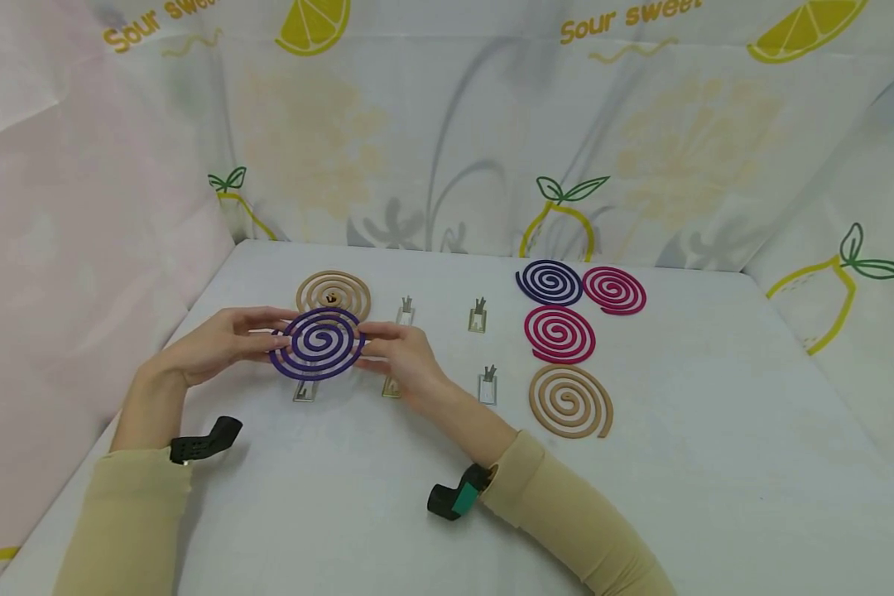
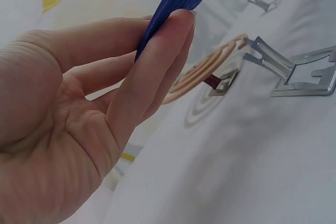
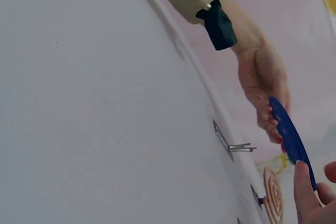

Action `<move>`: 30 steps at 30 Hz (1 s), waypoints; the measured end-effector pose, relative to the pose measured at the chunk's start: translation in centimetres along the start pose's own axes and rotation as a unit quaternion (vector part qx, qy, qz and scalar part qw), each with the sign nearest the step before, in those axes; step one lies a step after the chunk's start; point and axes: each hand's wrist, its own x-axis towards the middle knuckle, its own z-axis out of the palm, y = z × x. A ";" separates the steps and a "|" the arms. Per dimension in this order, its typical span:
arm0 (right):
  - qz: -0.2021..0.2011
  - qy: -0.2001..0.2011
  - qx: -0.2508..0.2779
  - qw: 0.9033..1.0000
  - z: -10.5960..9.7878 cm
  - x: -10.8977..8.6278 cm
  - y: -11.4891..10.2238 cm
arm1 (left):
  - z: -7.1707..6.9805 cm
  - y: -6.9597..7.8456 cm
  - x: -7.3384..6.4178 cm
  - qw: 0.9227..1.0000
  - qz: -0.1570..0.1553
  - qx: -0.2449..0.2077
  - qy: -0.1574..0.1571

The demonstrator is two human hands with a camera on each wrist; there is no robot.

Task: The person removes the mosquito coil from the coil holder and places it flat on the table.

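A purple mosquito coil (image 1: 324, 338) is held above the table between both hands. My left hand (image 1: 227, 343) pinches its left edge between thumb and fingers, and my right hand (image 1: 406, 360) pinches the right edge. Seen from the left wrist, the coil's blue-looking edge (image 2: 176, 3) tilts up out of the fingertips. Below it, a metal coil stand (image 1: 304, 391) with raised prongs sits on the table. Behind the held coil, a tan coil (image 1: 353, 277) rests raised on another stand (image 2: 223, 85).
More metal stands stand around the hands: one partly behind the right hand (image 1: 391, 387), others to its right (image 1: 487, 389) and farther back (image 1: 478, 319). To the right lie a dark purple coil (image 1: 550, 281), two pink coils (image 1: 559, 333) and a tan coil (image 1: 569, 401). Printed cloth surrounds the table.
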 end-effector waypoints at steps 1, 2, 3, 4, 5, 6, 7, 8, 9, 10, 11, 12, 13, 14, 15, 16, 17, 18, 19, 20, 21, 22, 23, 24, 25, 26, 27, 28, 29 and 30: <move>-0.001 0.002 -0.002 1.000 -0.1 0.0 -0.1 | 0.1 0.1 0.1 1.000 -0.002 0.000 0.003; -0.002 0.004 -0.004 1.000 -0.2 0.1 -0.2 | 0.2 0.3 0.1 1.000 -0.004 0.001 0.006; -0.003 0.007 -0.005 1.000 -0.3 0.1 -0.3 | 0.3 0.4 0.2 1.000 -0.006 0.001 0.008; -0.004 0.009 -0.007 1.000 -0.4 0.1 -0.4 | 0.5 0.5 0.3 1.000 -0.008 0.000 0.010; -0.004 0.011 -0.006 1.000 -0.5 0.1 -0.5 | 0.6 0.6 0.4 1.000 -0.010 -0.001 0.012; -0.005 0.013 -0.007 1.000 -0.6 0.2 -0.6 | 0.7 0.7 0.5 1.000 -0.012 -0.004 0.014; -0.006 0.014 -0.006 1.000 -0.7 0.2 -0.7 | 0.8 0.8 0.6 1.000 -0.012 -0.008 0.015; -0.007 0.016 -0.006 1.000 -0.8 0.2 -0.8 | 0.9 0.9 0.7 1.000 -0.013 -0.011 0.017; -0.008 0.017 -0.008 1.000 -0.9 0.3 -0.9 | 1.1 0.9 0.9 1.000 -0.013 -0.015 0.018; -0.007 0.019 -0.009 1.000 -1.0 0.3 -1.0 | 1.2 1.0 0.9 1.000 -0.014 -0.017 0.020; -0.007 0.022 -0.012 1.000 -1.1 0.3 -1.1 | 1.3 1.0 1.0 0.999 -0.015 -0.020 0.023; -0.006 0.024 -0.013 1.000 -1.2 0.3 -1.2 | 1.4 1.1 1.1 0.999 -0.014 -0.022 0.025; -0.005 0.026 -0.015 1.000 -1.3 0.3 -1.3 | 1.6 1.1 1.2 0.999 -0.014 -0.023 0.028; -0.004 0.029 -0.017 0.999 -1.4 0.4 -1.4 | 1.7 1.2 1.3 0.999 -0.013 -0.025 0.031; -0.005 0.031 -0.019 0.999 -1.5 0.4 -1.5 | 1.8 1.2 1.4 0.999 -0.011 -0.026 0.034; -0.005 0.032 -0.019 0.999 -1.6 0.4 -1.6 | 2.0 1.3 1.4 0.999 -0.009 -0.029 0.037; -0.005 0.034 -0.019 0.999 -1.8 0.4 -1.7 | 2.1 1.3 1.6 0.999 -0.006 -0.032 0.038; -0.005 0.035 -0.019 0.999 -1.8 0.4 -1.8 | 2.2 1.3 1.7 0.998 -0.002 -0.039 0.040; -0.006 0.035 -0.017 0.999 -1.9 0.5 -1.9 | 2.4 1.3 1.8 0.998 0.001 -0.046 0.041; -0.005 0.036 -0.015 0.999 -2.0 0.5 -2.0 | 2.5 1.3 1.9 0.998 0.005 -0.054 0.042; -0.005 0.036 -0.013 0.999 -2.1 0.5 -2.1 | 2.6 1.4 2.0 0.997 0.006 -0.061 0.042; -0.005 0.037 -0.011 0.999 -2.2 0.5 -2.2 | 2.8 1.4 2.1 0.997 0.007 -0.067 0.043; -0.007 0.039 -0.009 0.999 -2.4 0.6 -2.2 | 3.0 1.4 2.2 0.996 0.008 -0.072 0.044; -0.009 0.040 -0.006 0.999 -2.5 0.7 -2.3 | 3.1 1.4 2.4 0.996 0.009 -0.077 0.046; -0.012 0.043 -0.005 0.999 -2.7 0.7 -2.3 | 3.3 1.4 2.5 0.996 0.009 -0.080 0.047; -0.014 0.046 -0.005 0.999 -2.9 0.8 -2.4 | 3.6 1.5 2.6 0.995 0.009 -0.082 0.048; -0.015 0.048 -0.004 0.999 -3.0 0.8 -2.4 | 3.8 1.5 2.8 0.995 0.007 -0.085 0.050; -0.016 0.050 -0.003 0.999 -3.2 0.9 -2.4 | 4.0 1.5 2.9 0.995 0.006 -0.088 0.051; -0.016 0.053 -0.003 0.998 -3.4 0.9 -2.5 | 4.3 1.5 2.9 0.994 0.005 -0.093 0.053; -0.014 0.054 -0.001 0.998 -3.6 1.0 -2.5 | 4.5 1.6 3.0 0.994 0.005 -0.099 0.055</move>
